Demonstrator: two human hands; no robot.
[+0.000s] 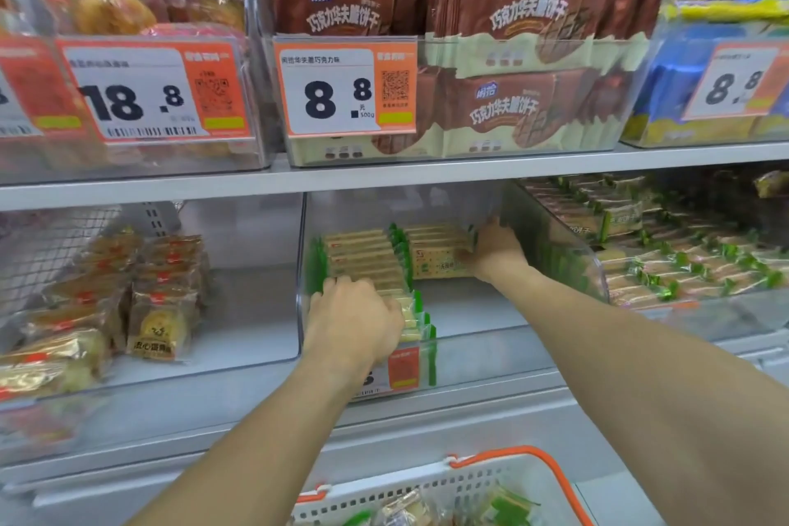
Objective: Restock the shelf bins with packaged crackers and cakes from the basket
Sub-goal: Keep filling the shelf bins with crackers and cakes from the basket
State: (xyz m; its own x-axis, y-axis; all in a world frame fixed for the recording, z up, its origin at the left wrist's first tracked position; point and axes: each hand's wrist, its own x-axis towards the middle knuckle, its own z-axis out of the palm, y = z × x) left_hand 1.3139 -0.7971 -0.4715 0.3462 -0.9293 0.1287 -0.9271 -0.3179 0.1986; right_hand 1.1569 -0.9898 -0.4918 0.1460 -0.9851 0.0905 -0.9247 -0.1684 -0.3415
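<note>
You face a supermarket shelf unit (427,173) with two tiers of clear plastic bins. On the upper tier you see three price tags — 18.8 on the left (153,92), 8.8 in the middle (346,90), 8.8 on the right (736,83) — and the middle bin holds brown chocolate wafer packs (525,56) in two stacked layers.

On the lower tier, both your hands are inside the middle bin (550,235). It holds two rows of green-edged cracker packs: a long row on the left (363,256) running front to back, and a shorter row at the rear right (435,250). Your left hand (356,322) curls over the front of the long row, fingers wrapped on the packs. Your right hand (497,252) grips the right end of the short row, thumb over its front face. The rest of the bin floor is bare.

The bin to the left holds gold-wrapped cakes (158,327); the one to the right is filled with more green-edged packs (666,252) — too many to count.

At the bottom edge sits one white basket (427,483) with orange handles, a few packets inside.
</note>
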